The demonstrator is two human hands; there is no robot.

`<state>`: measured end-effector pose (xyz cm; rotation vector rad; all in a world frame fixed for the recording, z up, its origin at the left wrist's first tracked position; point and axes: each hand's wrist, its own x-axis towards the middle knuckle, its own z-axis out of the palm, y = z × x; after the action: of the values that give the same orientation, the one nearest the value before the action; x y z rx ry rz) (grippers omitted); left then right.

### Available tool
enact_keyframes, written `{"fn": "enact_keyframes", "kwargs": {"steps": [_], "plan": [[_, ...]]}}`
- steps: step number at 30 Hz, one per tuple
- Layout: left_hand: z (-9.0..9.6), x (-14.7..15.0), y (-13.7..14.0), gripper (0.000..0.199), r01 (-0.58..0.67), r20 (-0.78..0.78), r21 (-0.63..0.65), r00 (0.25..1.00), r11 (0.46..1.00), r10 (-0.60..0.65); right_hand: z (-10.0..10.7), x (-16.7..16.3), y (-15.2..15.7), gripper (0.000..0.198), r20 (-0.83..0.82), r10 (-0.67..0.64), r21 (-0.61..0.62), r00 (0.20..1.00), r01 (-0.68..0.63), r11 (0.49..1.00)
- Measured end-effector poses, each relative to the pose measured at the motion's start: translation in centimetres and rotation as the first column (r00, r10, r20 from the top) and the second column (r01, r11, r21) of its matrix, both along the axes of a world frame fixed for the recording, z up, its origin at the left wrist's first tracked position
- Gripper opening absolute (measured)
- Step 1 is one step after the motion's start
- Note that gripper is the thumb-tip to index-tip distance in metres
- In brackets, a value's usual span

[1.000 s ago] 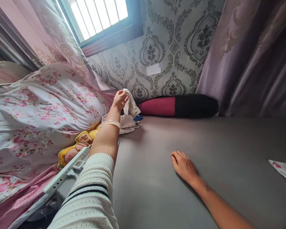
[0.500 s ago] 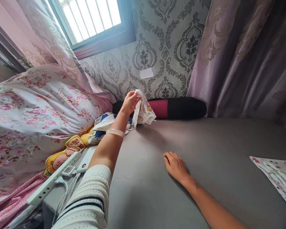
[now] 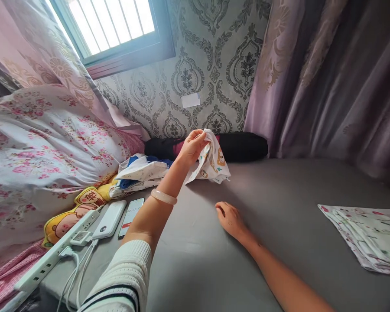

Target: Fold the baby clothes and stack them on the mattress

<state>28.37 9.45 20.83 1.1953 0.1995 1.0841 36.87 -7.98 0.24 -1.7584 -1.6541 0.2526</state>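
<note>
Printed white cloth [image 3: 211,162] hangs from the left hand [image 3: 192,147], whose thumb and fingers pinch its top corner over the far part of the grey bed [image 3: 188,268]. Its thin fabric drops in soft folds, patterned with orange-brown and green figures. Close behind, along the bed's far edge, lies a long rounded bag [image 3: 242,146], black with a red mesh section, partly hidden by hand and cloth. Toward the far left corner sits a crumpled fabric pile [image 3: 143,169] in white and blue; the left forearm partly covers it and the phone [image 3: 133,212] nearer by. Beside the phone are a smooth white power bank [image 3: 110,219], a long socket strip [image 3: 45,264] with looping cables [image 3: 74,268], and a plush yellow cushion [image 3: 60,225] against a rumpled floral cover [image 3: 35,160]. Near the right edge, a folded stack [image 3: 367,238] of printed cloth lies flat in layers. The right hand [image 3: 230,220] rests mid-bed, fingers loosely curled, thumb slightly apart.
</note>
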Motion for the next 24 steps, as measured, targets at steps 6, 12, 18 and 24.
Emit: {"fn": "enact_keyframes", "kwargs": {"steps": [6,12,18,24], "plan": [[-0.9,2.0,-3.6,0.026,0.059,-0.003,-0.057,0.998,0.997,-0.06,1.3,0.8,0.7,0.04,-0.221,-0.021,0.221,0.975,0.071,0.973],[-2.2,4.3,-7.3,0.031,0.174,-0.002,-0.08,0.985,0.981,-0.175,3.8,2.3,0.8,0.049,-0.247,-0.051,0.335,0.968,0.135,0.933],[-3.4,6.1,-10.3,0.034,0.239,-0.042,-0.084,0.969,0.967,-0.244,4.5,3.7,0.9,0.057,-0.293,-0.122,0.323,0.948,0.218,0.921],[-3.9,6.9,-11.2,0.034,0.26,-0.073,-0.082,0.961,0.962,-0.266,5.1,4.6,0.6,0.053,-0.282,-0.225,0.253,0.933,0.298,0.92]]}}
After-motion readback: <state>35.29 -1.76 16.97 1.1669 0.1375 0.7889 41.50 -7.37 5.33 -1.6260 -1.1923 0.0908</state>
